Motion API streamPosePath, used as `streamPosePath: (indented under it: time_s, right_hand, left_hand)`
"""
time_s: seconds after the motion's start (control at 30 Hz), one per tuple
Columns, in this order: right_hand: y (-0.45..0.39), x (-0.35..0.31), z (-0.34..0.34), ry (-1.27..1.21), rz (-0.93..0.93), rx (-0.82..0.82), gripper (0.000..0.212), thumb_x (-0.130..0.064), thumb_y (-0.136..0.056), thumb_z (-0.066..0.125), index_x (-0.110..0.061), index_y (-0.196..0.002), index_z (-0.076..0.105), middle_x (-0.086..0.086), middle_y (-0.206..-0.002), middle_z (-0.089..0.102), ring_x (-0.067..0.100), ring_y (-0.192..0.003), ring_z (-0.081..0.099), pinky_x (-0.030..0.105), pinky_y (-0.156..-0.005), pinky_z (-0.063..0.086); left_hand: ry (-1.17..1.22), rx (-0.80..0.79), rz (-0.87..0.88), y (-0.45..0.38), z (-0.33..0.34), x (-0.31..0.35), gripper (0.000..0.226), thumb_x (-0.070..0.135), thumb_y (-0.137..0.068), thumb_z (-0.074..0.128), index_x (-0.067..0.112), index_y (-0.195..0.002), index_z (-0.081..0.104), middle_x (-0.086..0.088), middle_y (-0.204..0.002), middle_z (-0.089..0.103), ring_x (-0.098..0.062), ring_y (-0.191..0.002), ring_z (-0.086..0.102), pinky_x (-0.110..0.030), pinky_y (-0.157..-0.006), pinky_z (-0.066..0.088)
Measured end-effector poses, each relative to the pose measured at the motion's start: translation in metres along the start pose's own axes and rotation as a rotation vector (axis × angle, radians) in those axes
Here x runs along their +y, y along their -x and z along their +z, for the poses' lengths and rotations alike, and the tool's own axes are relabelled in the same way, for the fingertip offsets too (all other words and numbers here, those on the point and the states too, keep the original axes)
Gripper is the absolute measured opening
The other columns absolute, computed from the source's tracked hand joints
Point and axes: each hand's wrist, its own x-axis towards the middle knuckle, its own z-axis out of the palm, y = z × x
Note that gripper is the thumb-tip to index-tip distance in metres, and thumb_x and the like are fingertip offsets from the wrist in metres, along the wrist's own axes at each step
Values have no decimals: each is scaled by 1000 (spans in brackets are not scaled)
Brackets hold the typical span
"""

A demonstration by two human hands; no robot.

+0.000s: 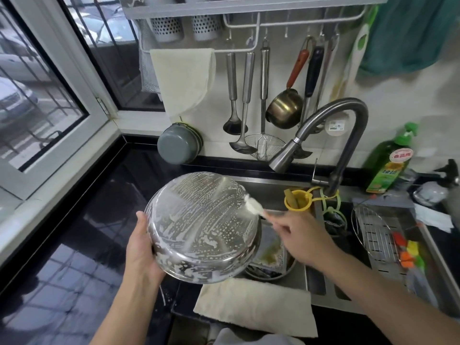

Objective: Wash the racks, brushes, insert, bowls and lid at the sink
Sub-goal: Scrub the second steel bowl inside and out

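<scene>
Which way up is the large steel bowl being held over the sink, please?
Bottom up and tilted: the large round stainless steel bowl shows its soapy outer base, rim facing down, left hand holding its edge while the right hand scrubs it.

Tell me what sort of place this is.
A home kitchen, most likely: a steel sink with a pull-down faucet, ladles hung on a wall rail, and a soapy steel bowl being scrubbed.

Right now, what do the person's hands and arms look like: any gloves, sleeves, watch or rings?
Both hands are bare: the left hand and right hand wear no gloves. No ring, watch or bracelet shows. Both forearms are uncovered down to the frame's bottom edge, with no sleeve in view.
</scene>
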Motion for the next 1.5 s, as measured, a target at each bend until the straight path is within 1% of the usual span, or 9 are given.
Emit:
streamPosePath:
  time_s: [0.13, 0.27, 0.43, 0.6, 0.77, 0.87, 1.07, 1.3, 1.5]
  right_hand:
    - [45, -24, 22, -24, -179, -142, 34, -40, -104, 40, -46, -133, 57, -22, -75, 42, 10, -53, 52, 23, -48, 45]
    - [15, -12, 26, 23, 59, 97, 35, -26, -103, 50, -40, -133, 59, -9, -79, 58, 11, -59, 59, 33, -54, 56]
    - [46, -51, 47, -61, -194, 4, 45, -26, -104, 51, -54, -139, 45, -11, -74, 51, 9, -54, 46, 22, -47, 39]
    - [22, 5, 48, -160, 209, 144, 38, -20, -103, 53, -41, -134, 60, -13, -73, 61, 6, -49, 50, 25, -45, 41]
    - [18, -7, 55, -705, 481, 93, 23, -23, -104, 53, -36, -120, 63, 5, -84, 66, 14, -65, 61, 33, -54, 49]
    - [1, -13, 47, -1095, 696, -66, 28, -31, -104, 53, -9, -112, 68, 10, -90, 62, 14, -52, 38, 24, -41, 25]
    - [-15, -23, 34, -1558, 686, -252, 15, -22, -101, 56, -9, -109, 59, 2, -70, 37, 4, -37, 24, 16, -31, 15]
    - [-14, -59, 45, -1816, 833, -41, 13, -7, -102, 53, -8, -90, 56, -2, -54, 39, 5, -31, 23, 16, -28, 17]
    - [-15, -83, 66, -1515, 797, 178, 15, -17, -100, 62, -9, -88, 60, 6, -69, 56, 7, -41, 32, 19, -35, 25]
  left_hand:
    - [1, 48, 53, -1, -1, 4, 59, 61, -100, 50, 11, -127, 67, -19, -116, 76, -42, -102, 74, -72, -84, 55]
    - [49, 84, 45, -4, 2, -4, 58, 62, -101, 50, 10, -123, 66, -21, -113, 76, -42, -103, 74, -66, -88, 57]
    - [71, 129, 68, -14, -1, -9, 58, 60, -104, 44, 9, -118, 66, -19, -104, 78, -37, -93, 77, -56, -77, 60]
    - [118, 126, 18, -21, -30, -12, 56, 59, -105, 43, 12, -125, 66, -21, -123, 71, -40, -111, 69, -58, -80, 57]
    - [165, 108, -23, -25, -47, -9, 54, 59, -105, 42, 14, -126, 65, -20, -126, 68, -42, -117, 63, -61, -84, 53]
    - [136, 69, -77, -27, -46, 0, 60, 61, -103, 46, 12, -130, 66, -21, -125, 72, -42, -119, 65, -61, -88, 53]
    - [37, -16, -242, -26, -46, 9, 69, 62, -99, 45, 9, -142, 59, -23, -136, 65, -44, -128, 59, -61, -108, 44]
    - [247, -50, -43, -8, -18, -10, 57, 50, -104, 45, 7, -139, 59, -24, -133, 67, -43, -124, 64, -62, -106, 46]
    - [236, -62, 61, 12, 19, -73, 33, 9, -109, 43, 9, -139, 59, -15, -130, 71, -25, -114, 73, -39, -92, 61]
